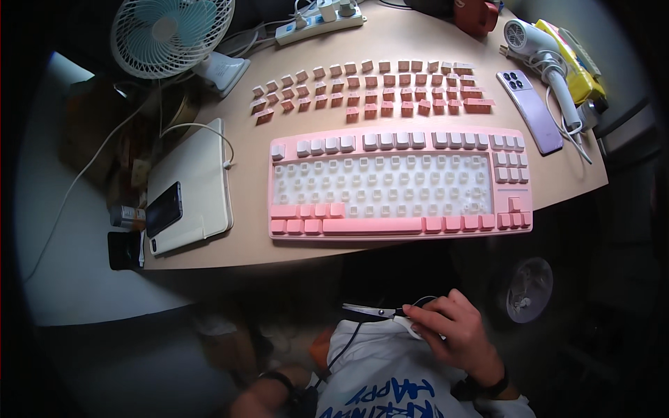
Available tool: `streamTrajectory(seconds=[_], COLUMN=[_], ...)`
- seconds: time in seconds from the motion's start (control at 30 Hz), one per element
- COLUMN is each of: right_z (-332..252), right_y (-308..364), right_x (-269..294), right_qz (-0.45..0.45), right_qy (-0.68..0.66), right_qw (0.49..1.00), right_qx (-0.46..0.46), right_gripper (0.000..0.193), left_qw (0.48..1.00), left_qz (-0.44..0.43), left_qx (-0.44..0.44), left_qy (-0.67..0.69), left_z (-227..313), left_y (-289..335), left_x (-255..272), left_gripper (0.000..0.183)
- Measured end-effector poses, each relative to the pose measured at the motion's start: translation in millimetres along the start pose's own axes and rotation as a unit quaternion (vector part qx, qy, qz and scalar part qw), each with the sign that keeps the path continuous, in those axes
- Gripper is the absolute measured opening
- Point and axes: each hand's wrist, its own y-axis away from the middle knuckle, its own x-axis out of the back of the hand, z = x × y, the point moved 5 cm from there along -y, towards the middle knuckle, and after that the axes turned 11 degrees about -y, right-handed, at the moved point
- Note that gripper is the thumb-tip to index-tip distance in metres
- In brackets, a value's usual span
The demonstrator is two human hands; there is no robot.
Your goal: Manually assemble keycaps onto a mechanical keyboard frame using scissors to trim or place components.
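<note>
My right hand [453,331] is closed on a slim silvery pair of scissors [369,311] in front of my lap, below the desk edge. The blades point left and a dark pivot shows near my fingers. My left hand [298,376] is low beside my shirt; its fingers are lost in shadow. Ahead on the desk lies a pink keyboard [401,233]. Its middle rows are mostly bare white switch sockets, while pale keys line the top and pink keys the bottom. Behind it, loose keycaps [371,95] stand in several rows, shading from pale to coral.
A white fan [165,28] and a power strip [320,26] stand at the back. On the left, a dark phone [164,209] rests on a cream tablet case [202,181]. Right of the keycaps lie a lilac phone [533,115] and a corded hair dryer [557,73].
</note>
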Motion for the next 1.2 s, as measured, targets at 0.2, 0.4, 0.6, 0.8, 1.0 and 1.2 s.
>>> streamTrajectory(seconds=[0.2, 0.4, 0.6, 0.8, 1.0, 1.2], right_z=[-8.8, -13.6, -16.5, -17.9, -16.7, -17.1], right_y=[5.3, 7.7, 7.4, 6.8, 5.4, 3.4], right_x=[-5.8, -9.2, -11.1, -15.2, -16.7, -13.7], right_qz=[-0.003, -0.008, -0.015, -0.016, -0.024, -0.008], right_qy=[0.007, 0.027, 0.034, 0.039, 0.041, 0.047], right_qw=[1.000, 1.000, 0.999, 0.999, 0.999, 0.999], right_qx=[0.002, 0.007, 0.010, 0.014, 0.012, 0.020], right_gripper=[0.038, 0.036, 0.038, 0.040, 0.039, 0.039], left_qw=[0.999, 0.996, 0.996, 0.999, 0.999, 0.997], left_qz=[0.039, 0.010, -0.007, 0.012, -0.008, -0.006], left_qx=[-0.006, -0.035, -0.064, -0.023, -0.007, -0.003], left_qy=[-0.009, -0.080, -0.066, -0.030, -0.046, -0.079], left_z=[13.6, 21.5, 24.5, 20.9, 18.5, 16.6], left_y=[5.0, 12.1, 16.9, 19.7, 24.0, 25.8], left_x=[-6.0, -11.2, -8.3, -7.6, -5.8, 6.5], left_gripper=[0.027, 0.028, 0.032, 0.030, 0.024, 0.016])
